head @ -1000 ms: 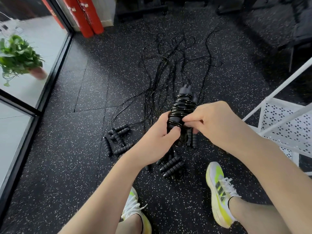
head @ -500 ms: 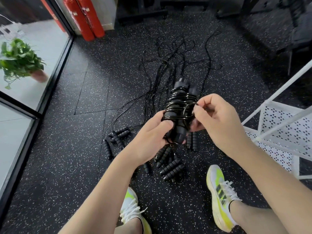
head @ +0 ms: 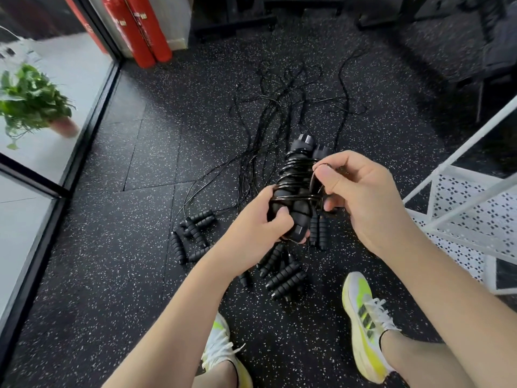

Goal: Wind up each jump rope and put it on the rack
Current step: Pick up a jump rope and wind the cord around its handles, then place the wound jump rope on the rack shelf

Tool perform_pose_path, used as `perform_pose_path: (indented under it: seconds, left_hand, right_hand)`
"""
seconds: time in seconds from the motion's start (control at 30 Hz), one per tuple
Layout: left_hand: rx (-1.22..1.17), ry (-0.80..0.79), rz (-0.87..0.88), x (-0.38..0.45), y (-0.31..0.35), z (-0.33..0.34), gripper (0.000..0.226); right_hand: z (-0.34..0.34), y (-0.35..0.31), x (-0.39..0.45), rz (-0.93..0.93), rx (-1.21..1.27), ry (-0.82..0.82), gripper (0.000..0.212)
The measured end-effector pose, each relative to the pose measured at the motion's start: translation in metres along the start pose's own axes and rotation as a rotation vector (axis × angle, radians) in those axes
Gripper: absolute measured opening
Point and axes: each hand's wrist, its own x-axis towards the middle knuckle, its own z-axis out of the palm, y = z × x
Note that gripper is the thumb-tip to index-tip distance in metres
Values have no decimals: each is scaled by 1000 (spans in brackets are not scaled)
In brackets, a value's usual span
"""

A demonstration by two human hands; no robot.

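left hand (head: 258, 219): grip clamped round both handles of the jump rope (head: 296, 186), keeping them side by side | right hand (head: 361, 197): fingertips pinch the cord's last loop, likely to tuck it | rack (head: 458, 208): waits just right | more ropes (head: 282, 113) on floor

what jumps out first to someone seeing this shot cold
Centre frame, the left hand grips a pair of black handles wound with cord, the jump rope, while the right hand pinches a loop at its side. Below and behind lie loose handles and tangled cords on the speckled floor; a white rack stands at right.
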Motion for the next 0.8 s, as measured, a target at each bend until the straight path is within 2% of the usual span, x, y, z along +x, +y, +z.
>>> perform_pose_path:
  seconds: [0.1, 0.27, 0.33, 0.4, 0.5, 0.67, 0.8]
  left_hand:
    - [56, -3, 9, 1, 1, 0, 26]
    - [112, 71, 38, -4, 6, 14, 18]
    - [94, 114, 51, -6, 11, 24, 17]
    - [72, 132, 48, -7, 17, 34, 20]
    - [56, 154, 66, -8, 27, 47, 28]
    - [187, 183, 149, -21, 60, 78, 43]
    - [401, 243, 313, -40, 98, 111, 62]
  right_hand:
    - [4, 2, 1, 62, 186, 37, 20]
    - [2, 0, 3, -32, -125, 120, 6]
    - [2, 2, 2, -1, -129, 189, 20]
    - [0, 5, -2, 80, -167, 239, 45]
    - [-7, 1, -12, 199, -63, 155, 65]
    - [-30, -30, -31, 142, -65, 233, 35]
    - [-59, -67, -54, 102, -86, 280, 36]
